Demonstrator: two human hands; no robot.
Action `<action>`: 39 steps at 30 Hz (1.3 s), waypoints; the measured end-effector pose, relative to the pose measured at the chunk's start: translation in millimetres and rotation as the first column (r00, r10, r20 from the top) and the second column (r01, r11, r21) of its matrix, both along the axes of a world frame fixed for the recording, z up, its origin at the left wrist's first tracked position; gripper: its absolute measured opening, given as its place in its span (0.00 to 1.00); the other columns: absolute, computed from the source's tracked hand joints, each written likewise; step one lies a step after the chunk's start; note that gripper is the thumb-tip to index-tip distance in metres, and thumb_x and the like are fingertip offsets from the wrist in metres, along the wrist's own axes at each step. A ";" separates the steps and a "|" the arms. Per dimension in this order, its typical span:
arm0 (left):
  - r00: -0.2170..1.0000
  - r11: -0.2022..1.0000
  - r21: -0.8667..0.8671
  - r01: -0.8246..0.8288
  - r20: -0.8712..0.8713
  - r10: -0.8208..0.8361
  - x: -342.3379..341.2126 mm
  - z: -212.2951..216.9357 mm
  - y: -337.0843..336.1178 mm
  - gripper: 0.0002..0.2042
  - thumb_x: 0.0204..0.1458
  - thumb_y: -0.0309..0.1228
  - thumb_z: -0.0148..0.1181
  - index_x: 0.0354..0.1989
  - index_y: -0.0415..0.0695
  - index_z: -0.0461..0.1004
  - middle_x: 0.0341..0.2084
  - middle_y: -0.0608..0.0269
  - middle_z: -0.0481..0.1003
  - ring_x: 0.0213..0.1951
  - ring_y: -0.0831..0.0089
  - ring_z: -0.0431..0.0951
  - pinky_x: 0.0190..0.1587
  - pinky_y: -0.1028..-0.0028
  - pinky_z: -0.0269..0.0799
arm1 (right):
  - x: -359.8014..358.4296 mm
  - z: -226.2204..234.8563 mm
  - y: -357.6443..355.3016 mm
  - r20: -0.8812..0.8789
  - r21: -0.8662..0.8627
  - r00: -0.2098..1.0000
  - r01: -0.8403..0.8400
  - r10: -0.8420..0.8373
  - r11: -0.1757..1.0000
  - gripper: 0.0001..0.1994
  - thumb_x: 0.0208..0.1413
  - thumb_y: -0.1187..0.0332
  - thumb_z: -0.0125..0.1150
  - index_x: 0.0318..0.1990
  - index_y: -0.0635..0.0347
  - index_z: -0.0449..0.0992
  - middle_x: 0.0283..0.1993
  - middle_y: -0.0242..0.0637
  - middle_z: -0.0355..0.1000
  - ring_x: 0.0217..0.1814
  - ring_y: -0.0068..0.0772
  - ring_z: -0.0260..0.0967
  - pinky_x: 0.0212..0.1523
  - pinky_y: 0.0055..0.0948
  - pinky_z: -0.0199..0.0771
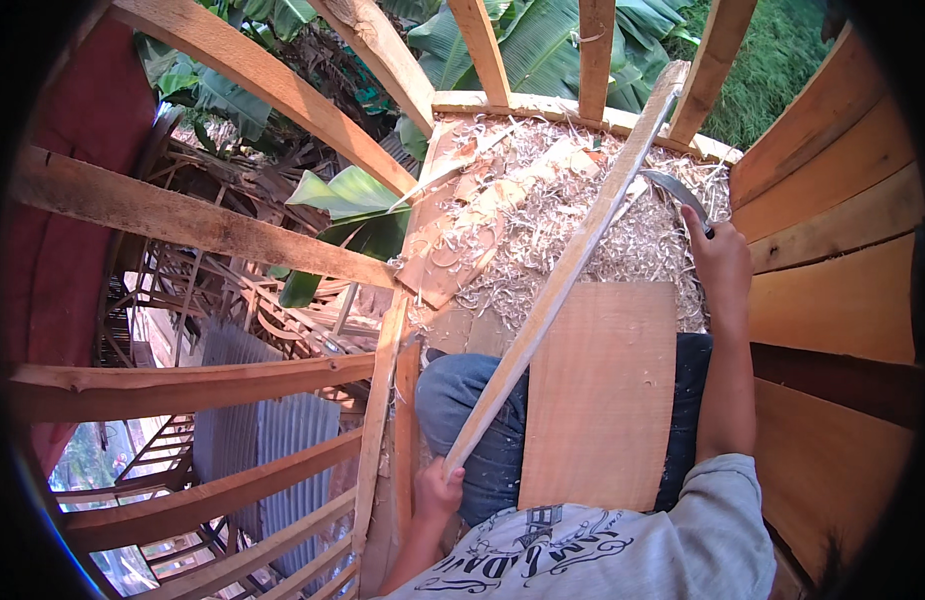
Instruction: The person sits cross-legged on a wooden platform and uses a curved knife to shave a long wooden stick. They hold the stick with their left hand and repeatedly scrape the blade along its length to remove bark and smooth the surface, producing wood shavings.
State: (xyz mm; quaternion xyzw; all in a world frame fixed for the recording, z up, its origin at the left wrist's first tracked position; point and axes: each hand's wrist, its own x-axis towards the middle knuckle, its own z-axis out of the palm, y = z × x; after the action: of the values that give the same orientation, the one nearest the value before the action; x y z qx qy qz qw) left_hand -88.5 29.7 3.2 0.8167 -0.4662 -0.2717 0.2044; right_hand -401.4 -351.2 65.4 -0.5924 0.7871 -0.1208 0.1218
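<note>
A long pale wooden strip [572,262] runs slantwise from my lap up to the far railing. My left hand [438,490] is closed around its near end. In my right hand [722,256] is the handle of a curved knife [666,183], with the index finger laid along it. The blade points left toward the strip's far part; whether it touches the wood I cannot tell. A flat wooden board [602,395] lies across my lap over my jeans, under part of the strip.
Curly wood shavings [632,245] cover the floor ahead. Slatted wooden railings [222,225] close in the left and far sides, and a plank wall [832,290] stands to the right. Outside are banana leaves [352,205], scrap wood and corrugated sheets [297,450].
</note>
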 end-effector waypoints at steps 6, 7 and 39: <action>0.988 0.999 0.044 0.015 -0.155 -0.008 8.1 5.8 -2.4 0.35 0.51 0.63 0.42 0.21 0.35 0.67 0.13 0.46 0.65 0.21 0.51 0.71 0.24 0.61 0.62 | -14.8 -13.2 5.7 0.252 -0.142 0.968 0.017 0.020 0.990 0.35 0.51 0.36 0.48 0.32 0.67 0.78 0.28 0.56 0.73 0.36 0.54 0.73 0.40 0.44 0.70; 0.985 0.999 0.039 0.020 -0.171 -0.013 8.7 6.5 -3.6 0.35 0.51 0.63 0.41 0.21 0.35 0.67 0.12 0.48 0.64 0.19 0.55 0.70 0.23 0.62 0.61 | -15.6 -15.7 6.6 0.304 -0.192 0.951 0.006 0.053 0.981 0.34 0.51 0.36 0.48 0.30 0.67 0.78 0.26 0.55 0.73 0.34 0.53 0.73 0.39 0.44 0.70; 0.993 0.999 0.020 -0.029 -0.118 0.032 0.5 7.6 0.3 0.33 0.53 0.62 0.40 0.20 0.37 0.65 0.11 0.58 0.60 0.19 0.69 0.64 0.22 0.67 0.57 | 18.7 -2.4 37.2 0.238 -0.202 0.922 -0.261 0.306 0.944 0.33 0.48 0.36 0.52 0.16 0.64 0.73 0.13 0.46 0.67 0.19 0.46 0.70 0.23 0.40 0.69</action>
State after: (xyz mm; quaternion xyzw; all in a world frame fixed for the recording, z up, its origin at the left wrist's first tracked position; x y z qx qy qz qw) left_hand -88.0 30.0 10.8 0.8082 -0.4382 -0.3207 0.2281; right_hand -382.7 -314.1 63.0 -0.6867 0.6565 -0.2456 0.1926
